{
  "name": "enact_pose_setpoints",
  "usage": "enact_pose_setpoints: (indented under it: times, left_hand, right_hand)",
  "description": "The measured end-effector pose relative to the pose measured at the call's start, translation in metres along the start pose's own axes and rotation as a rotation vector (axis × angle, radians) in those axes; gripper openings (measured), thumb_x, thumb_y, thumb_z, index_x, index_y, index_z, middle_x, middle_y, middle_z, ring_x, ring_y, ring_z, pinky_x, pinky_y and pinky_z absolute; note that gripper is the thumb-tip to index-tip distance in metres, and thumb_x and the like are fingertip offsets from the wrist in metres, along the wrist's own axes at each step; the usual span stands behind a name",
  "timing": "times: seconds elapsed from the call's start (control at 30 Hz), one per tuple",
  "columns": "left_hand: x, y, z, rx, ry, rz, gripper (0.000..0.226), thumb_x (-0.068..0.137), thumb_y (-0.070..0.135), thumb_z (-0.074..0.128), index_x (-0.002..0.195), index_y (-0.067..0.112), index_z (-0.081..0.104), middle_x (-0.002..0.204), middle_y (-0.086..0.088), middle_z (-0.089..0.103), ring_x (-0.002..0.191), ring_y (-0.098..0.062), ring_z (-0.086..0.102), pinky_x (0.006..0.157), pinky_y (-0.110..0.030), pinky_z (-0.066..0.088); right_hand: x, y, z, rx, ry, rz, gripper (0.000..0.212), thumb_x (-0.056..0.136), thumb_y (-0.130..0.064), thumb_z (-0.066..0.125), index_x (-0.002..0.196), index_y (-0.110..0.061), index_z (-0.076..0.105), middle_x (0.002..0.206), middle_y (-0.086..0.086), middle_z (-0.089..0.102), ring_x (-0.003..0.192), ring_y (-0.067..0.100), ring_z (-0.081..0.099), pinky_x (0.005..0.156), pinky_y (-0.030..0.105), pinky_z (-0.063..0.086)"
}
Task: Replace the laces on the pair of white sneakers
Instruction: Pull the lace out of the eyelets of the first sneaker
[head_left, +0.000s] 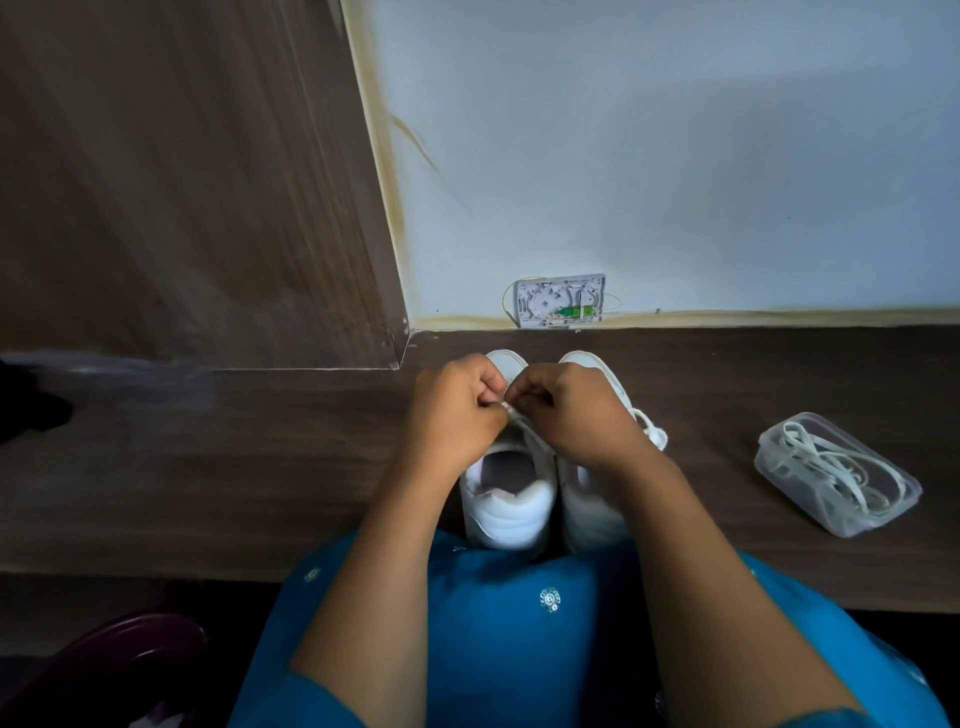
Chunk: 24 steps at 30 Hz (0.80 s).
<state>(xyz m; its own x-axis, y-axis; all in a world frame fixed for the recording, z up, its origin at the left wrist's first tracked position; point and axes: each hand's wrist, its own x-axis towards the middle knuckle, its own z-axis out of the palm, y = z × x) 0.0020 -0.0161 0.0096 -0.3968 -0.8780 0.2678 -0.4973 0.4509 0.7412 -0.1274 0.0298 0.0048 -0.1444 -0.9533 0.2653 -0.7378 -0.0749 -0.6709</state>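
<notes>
Bottom centre: blue garment, both forearms reaching up-frame. Just above it, the white sneakers stand side by side, touching, on the dark wood surface, heels toward us. Over the frame-left shoe, left hand and right hand meet with fingers curled, each pinching the white lace at the eyelets. We see the other shoe's lace hanging loose on its right side. Right of frame: clear plastic box, lidless, holding spare white laces. Farthest, upper centre: white wall box.
</notes>
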Motion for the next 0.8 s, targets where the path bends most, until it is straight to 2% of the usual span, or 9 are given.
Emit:
enact_pose_setpoints:
  times: [0.07,0.2,0.27,0.37,0.5,0.67,0.73,0.8]
  left_hand:
    - [0.001,-0.001,0.0,0.012,-0.04,0.006,0.024,0.07,-0.007,0.06,0.084,0.012,0.064,0.062,0.011,0.058,0.057,-0.004,0.054,0.064,-0.023,0.047]
    - [0.0,-0.003,-0.001,0.052,-0.141,0.055,0.032,0.073,-0.008,0.057,0.098,0.012,0.056,0.068,0.01,0.055,0.059,-0.007,0.05,0.064,-0.026,0.043]
    - [0.0,-0.004,-0.002,0.06,-0.167,0.08,0.035,0.073,-0.009,0.056,0.1,0.013,0.053,0.069,0.009,0.053,0.058,-0.006,0.048,0.063,-0.026,0.041]
    - [0.0,-0.006,0.0,0.048,-0.16,0.095,0.035,0.075,-0.01,0.053,0.099,0.015,0.05,0.07,0.008,0.052,0.058,-0.005,0.046,0.059,-0.022,0.038]
    - [0.0,-0.01,0.001,-0.044,-0.177,0.055,0.038,0.076,-0.012,0.055,0.096,0.018,0.047,0.071,0.004,0.053,0.06,-0.009,0.05,0.06,-0.022,0.04]
    - [0.002,-0.012,0.002,-0.047,-0.116,0.062,0.023,0.078,-0.011,0.057,0.085,0.012,0.059,0.064,0.011,0.055,0.052,0.004,0.052,0.055,-0.01,0.041]
    - [0.001,-0.013,0.001,-0.03,-0.096,0.09,0.023,0.077,-0.009,0.061,0.079,0.014,0.06,0.061,0.013,0.056,0.05,0.005,0.052,0.056,-0.015,0.044]
    - [0.001,-0.013,-0.001,0.017,-0.067,0.132,0.018,0.076,-0.006,0.064,0.077,0.012,0.063,0.062,0.009,0.059,0.054,-0.001,0.055,0.06,-0.023,0.048]
  right_hand:
    - [0.0,0.001,0.0,0.001,-0.016,-0.01,0.012,0.082,-0.004,0.061,0.085,-0.009,0.071,0.073,-0.003,0.061,0.07,0.012,0.054,0.064,0.023,0.038]
    - [0.003,0.001,-0.003,-0.028,-0.102,-0.036,0.007,0.081,-0.006,0.065,0.084,-0.01,0.069,0.067,-0.009,0.057,0.061,0.006,0.05,0.059,0.018,0.037]
    - [0.005,0.001,-0.003,-0.058,-0.136,-0.047,0.007,0.08,-0.005,0.065,0.082,-0.012,0.067,0.072,-0.002,0.06,0.069,0.015,0.055,0.065,0.026,0.043]
    - [0.005,0.001,-0.001,-0.066,-0.13,-0.045,0.014,0.078,-0.003,0.063,0.076,-0.016,0.062,0.075,0.004,0.061,0.075,0.024,0.056,0.069,0.034,0.045]
    - [0.006,0.0,0.002,0.072,-0.05,0.034,0.032,0.077,0.002,0.057,0.064,-0.025,0.045,0.063,-0.003,0.052,0.063,0.015,0.046,0.06,0.026,0.037]
    - [0.008,0.0,0.005,0.15,-0.028,0.07,0.024,0.082,0.001,0.055,0.071,-0.02,0.048,0.063,-0.005,0.05,0.061,0.011,0.042,0.058,0.022,0.034]
    - [0.006,0.001,0.004,0.132,-0.032,0.049,0.022,0.083,-0.001,0.056,0.074,-0.019,0.048,0.062,-0.008,0.048,0.058,0.008,0.041,0.056,0.018,0.032]
    - [0.005,0.0,0.003,0.11,-0.024,0.033,0.02,0.084,-0.001,0.056,0.076,-0.018,0.049,0.061,-0.01,0.047,0.057,0.005,0.041,0.055,0.016,0.032]
